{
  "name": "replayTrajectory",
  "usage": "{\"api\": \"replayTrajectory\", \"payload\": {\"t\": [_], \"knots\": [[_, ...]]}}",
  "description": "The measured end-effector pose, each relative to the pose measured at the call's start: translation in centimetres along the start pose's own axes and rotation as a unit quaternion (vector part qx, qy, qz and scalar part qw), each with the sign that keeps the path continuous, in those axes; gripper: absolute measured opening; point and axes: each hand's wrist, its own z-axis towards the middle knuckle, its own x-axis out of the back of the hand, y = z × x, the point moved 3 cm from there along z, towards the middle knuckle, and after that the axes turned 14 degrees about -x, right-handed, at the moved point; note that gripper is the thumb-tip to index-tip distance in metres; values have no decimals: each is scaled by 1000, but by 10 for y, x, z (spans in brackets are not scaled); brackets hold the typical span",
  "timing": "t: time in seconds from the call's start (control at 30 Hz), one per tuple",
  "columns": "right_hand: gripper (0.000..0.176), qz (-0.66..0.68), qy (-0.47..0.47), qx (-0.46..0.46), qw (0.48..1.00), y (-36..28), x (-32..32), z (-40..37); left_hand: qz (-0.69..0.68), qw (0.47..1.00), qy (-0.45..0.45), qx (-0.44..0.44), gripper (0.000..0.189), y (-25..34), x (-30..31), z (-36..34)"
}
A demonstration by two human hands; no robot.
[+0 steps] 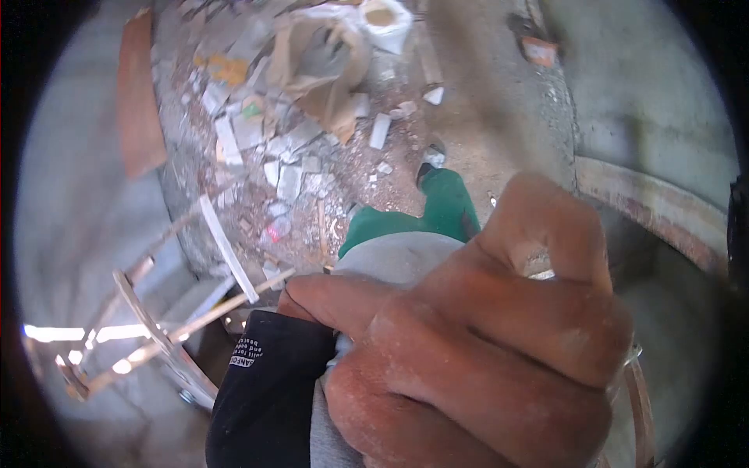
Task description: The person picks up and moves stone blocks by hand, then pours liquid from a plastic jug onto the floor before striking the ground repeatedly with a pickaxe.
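Note:
My left hand (476, 351) fills the lower right of the view, very close to the camera. Dust whitens its knuckles. Its fingers are curled inward, and the uppermost one bends into a small loop. Whatever they may grip is hidden behind them. Behind the hand, the forearm runs left to a black sleeve (273, 382) with upside-down white print. Below me show my grey shirt (398, 253) and green trousers (449, 207). My right hand is out of sight.
Broken white tile pieces and rubble (289, 183) cover the floor ahead, around an open brown sack (343, 109). A white sack (388, 31) stands behind it. Wooden framing (211, 312) juts in at left. A brown board (140, 101) leans on the left wall; a brick (540, 51) lies at right.

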Motion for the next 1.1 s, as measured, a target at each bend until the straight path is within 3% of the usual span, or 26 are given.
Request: {"api": "replayTrajectory", "payload": {"t": [0.2, 0.33, 0.43, 0.47, 0.53, 0.97, 1.1], "knots": [[21, 169, 16, -21, 985, -87, 88, 25, -73, 996, -29, 36, 37, -120, -20, 55], [14, 215, 27, 79, 973, -130, 132, 19, -96, 993, -38, 57, 37, -174, -24, 79], [15, 46, 189, 189, 962, -84, 119, 108, -102, 991, -45, 67, 38, -203, -18, 97], [17, 135, 131, 87, 978, -87, 115, 105, -106, 991, -47, 68, 38, -214, -15, 103], [17, 204, 69, 1, 977, -111, 113, 90, -114, 990, -52, 68, 38, -236, -8, 115], [47, 155, -25, -68, 985, -269, 179, 157, -150, 987, -22, 57, 40, -422, 116, 236], [60, 112, -63, -86, 988, -282, 209, 204, -146, 988, -10, 43, 41, -468, 157, 289]]}}
